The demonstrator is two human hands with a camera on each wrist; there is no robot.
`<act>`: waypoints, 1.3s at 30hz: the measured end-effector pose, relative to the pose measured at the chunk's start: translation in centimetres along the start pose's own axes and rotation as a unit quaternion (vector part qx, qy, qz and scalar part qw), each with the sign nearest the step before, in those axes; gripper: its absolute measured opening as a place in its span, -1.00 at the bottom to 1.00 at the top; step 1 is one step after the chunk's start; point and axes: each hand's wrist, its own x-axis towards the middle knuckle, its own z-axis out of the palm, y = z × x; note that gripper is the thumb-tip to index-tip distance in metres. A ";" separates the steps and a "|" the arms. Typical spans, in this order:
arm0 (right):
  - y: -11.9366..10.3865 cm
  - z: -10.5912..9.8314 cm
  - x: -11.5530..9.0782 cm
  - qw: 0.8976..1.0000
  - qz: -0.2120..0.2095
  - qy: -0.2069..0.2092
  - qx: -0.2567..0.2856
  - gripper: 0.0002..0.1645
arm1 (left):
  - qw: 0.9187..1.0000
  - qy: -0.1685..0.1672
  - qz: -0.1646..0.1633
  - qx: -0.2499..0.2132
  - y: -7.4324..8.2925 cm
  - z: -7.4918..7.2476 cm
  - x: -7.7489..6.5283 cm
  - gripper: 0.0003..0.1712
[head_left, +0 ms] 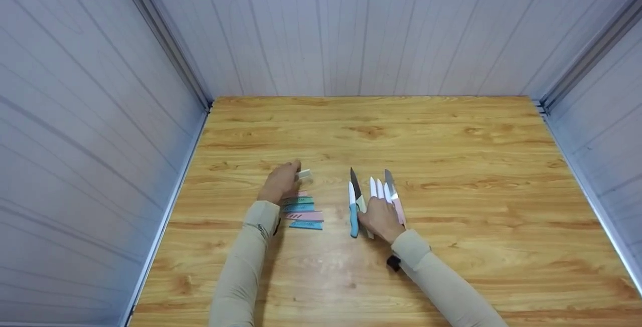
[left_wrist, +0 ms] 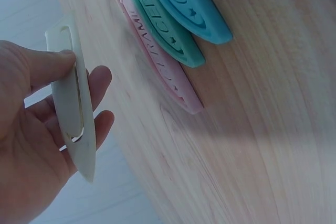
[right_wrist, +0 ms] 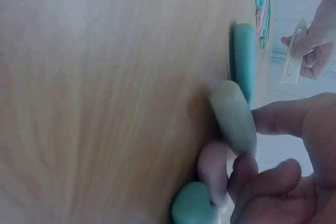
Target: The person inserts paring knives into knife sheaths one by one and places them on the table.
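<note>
The cream sheath (left_wrist: 73, 103) is smooth, hard-looking plastic, flat and tapering to a point. Other sheaths lie in a row: a small pink sheath (left_wrist: 176, 85), a green sheath (left_wrist: 157, 24) and a blue sheath (left_wrist: 194, 6), all with lettering formed in their faces, then a longer pink sheath (head_left: 305, 216) with slanted marks and a second blue sheath (head_left: 307, 225). The knives have rounded, satiny handles; three white blades (head_left: 379, 189) stand out beside the right hand (head_left: 382, 219).

The bench (head_left: 476, 166) has yellow-brown wood grain with darker knots and a soft sheen. Pale panelled walls (head_left: 341, 31) rise behind its far edge and along both sides, with metal strips in the corners.

The cream sheath is above the bench, nearer the left edge than the right, past the row's far end. The left hand (head_left: 282, 182) pinches it, thumb flat on its face, fingers behind; a long slot runs down it. About midway between the side edges, the right hand's fingers pinch the handle of the cream-handled knife (right_wrist: 233, 121), whose blade is dark. The blue-handled knife (head_left: 354, 221) lies just left of it, the pink-handled knife (head_left: 397, 206) on the right.
</note>
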 end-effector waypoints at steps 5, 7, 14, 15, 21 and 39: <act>-0.1 -0.2 -0.2 1.000 -0.008 0.017 0.003 -0.68 | 1.000 0.014 0.024 0.001 0.1 0.2 -0.1 -0.74; -0.1 -0.6 -0.4 0.999 -0.013 0.023 0.017 -0.69 | 0.999 0.022 0.028 -0.001 0.3 0.1 -0.2 -0.75; 0.2 -2.5 -1.2 0.995 -0.037 0.022 0.088 -0.75 | 0.999 0.032 0.028 -0.006 1.2 -0.5 -0.5 -0.85; 0.3 -2.9 -1.3 0.994 -0.040 0.017 0.103 -0.76 | 0.999 0.031 0.027 -0.009 1.3 -0.6 -0.5 -0.85; 1.7 -4.9 -1.2 0.985 -0.040 -0.039 0.161 -0.74 | 0.999 0.030 0.039 0.001 2.2 -0.8 -0.5 -0.82; 5.8 -9.8 0.5 0.977 -0.022 -0.045 0.208 -0.64 | 0.996 0.037 0.081 0.026 4.6 -1.3 -1.0 -0.67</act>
